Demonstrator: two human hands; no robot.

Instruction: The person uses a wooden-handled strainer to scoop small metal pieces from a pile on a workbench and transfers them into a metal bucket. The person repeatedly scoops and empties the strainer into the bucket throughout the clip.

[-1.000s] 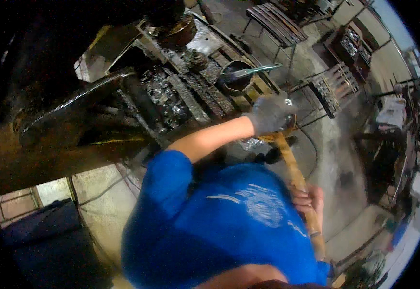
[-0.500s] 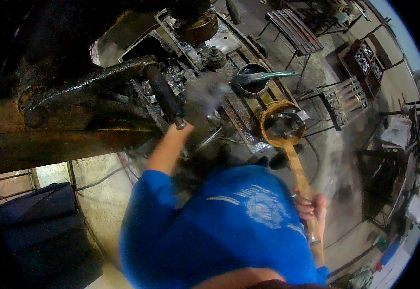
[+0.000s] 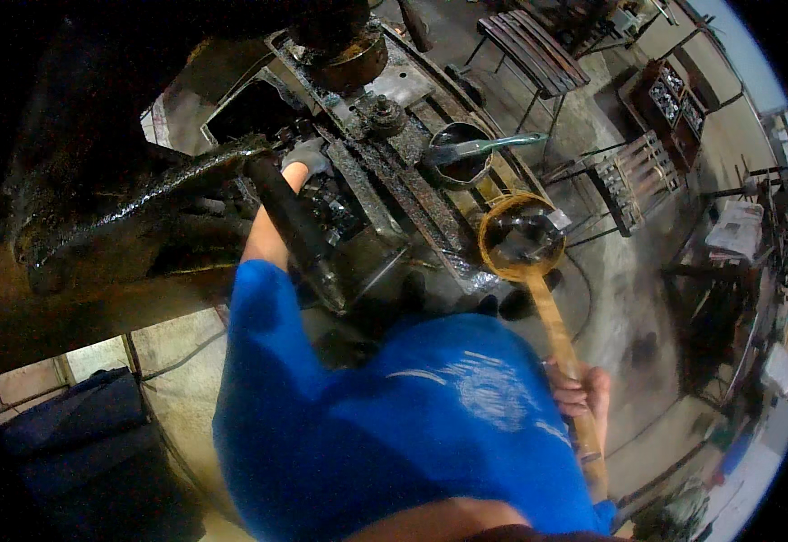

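My right hand (image 3: 578, 390) is closed around the long wooden handle of a round scoop (image 3: 547, 312) with a yellow rim. Dark, shiny pieces lie in its bowl, and a small pale block rests at the rim. My left hand (image 3: 311, 161), in what looks like a grey glove, reaches past a thick dark lever (image 3: 290, 212) into a bin beside the machine bed. Loose metal pieces (image 3: 332, 206) lie in that bin. The fingers of my left hand are hidden there, so their grip does not show.
The oily machine bed (image 3: 412, 176) carries a round fitting (image 3: 381, 116) and a dark bowl (image 3: 460, 173) with a teal-handled brush (image 3: 507, 142) across it. Slatted stands (image 3: 534, 54) and a crate of metal parts (image 3: 674, 99) stand to the right. A heavy dark machine arm (image 3: 141, 203) extends on the left.
My left hand has moved away from the front of the bed, left and farther in, down into the bin. The right hand keeps its hold on the scoop. The whole view has shifted slightly.
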